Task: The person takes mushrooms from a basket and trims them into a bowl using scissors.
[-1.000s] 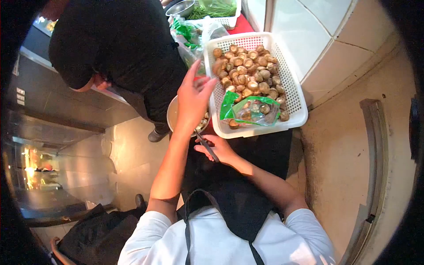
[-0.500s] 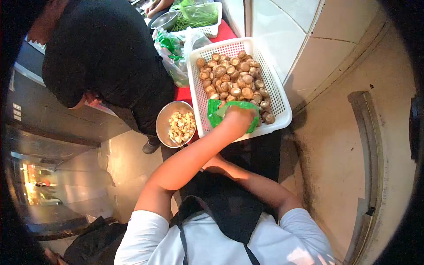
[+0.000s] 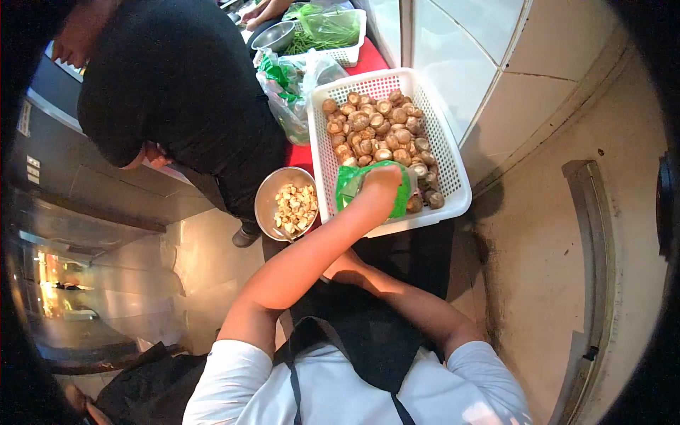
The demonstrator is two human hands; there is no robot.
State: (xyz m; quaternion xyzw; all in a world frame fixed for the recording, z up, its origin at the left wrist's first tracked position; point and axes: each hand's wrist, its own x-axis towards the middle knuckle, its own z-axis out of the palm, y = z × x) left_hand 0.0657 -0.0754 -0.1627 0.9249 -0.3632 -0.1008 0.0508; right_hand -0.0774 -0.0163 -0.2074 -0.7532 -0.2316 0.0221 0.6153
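My left hand [image 3: 383, 190] reaches over the near end of a white plastic basket [image 3: 459, 177], back of the hand up. Its fingers are hidden, pointing down at a green plastic bag [image 3: 347, 185] that lies among brown shiitake mushrooms [image 3: 372, 124]. My right hand [image 3: 345, 267] is low in front of my apron, partly covered by my left forearm. It looks closed, and a thin greyish sliver shows beside it; what it holds is unclear. Left of the basket, a metal bowl [image 3: 263, 202] contains cut pale mushroom pieces [image 3: 296, 205]. A thin metal end shows at the bowl's near rim.
A person in black [image 3: 170, 92] stands close on the left. Behind the bowl, a clear and green plastic bag [image 3: 290, 103] sits on the red tabletop [image 3: 301, 154]. Farther back are another basket with green vegetables [image 3: 340, 32] and a metal bowl [image 3: 273, 35]. A tiled wall [image 3: 460, 78] borders the right.
My left hand has shifted slightly left over the green bag, uncovering mushrooms at its right. The whole view has moved a little, so the basket and bowl appear slightly lower and farther right.
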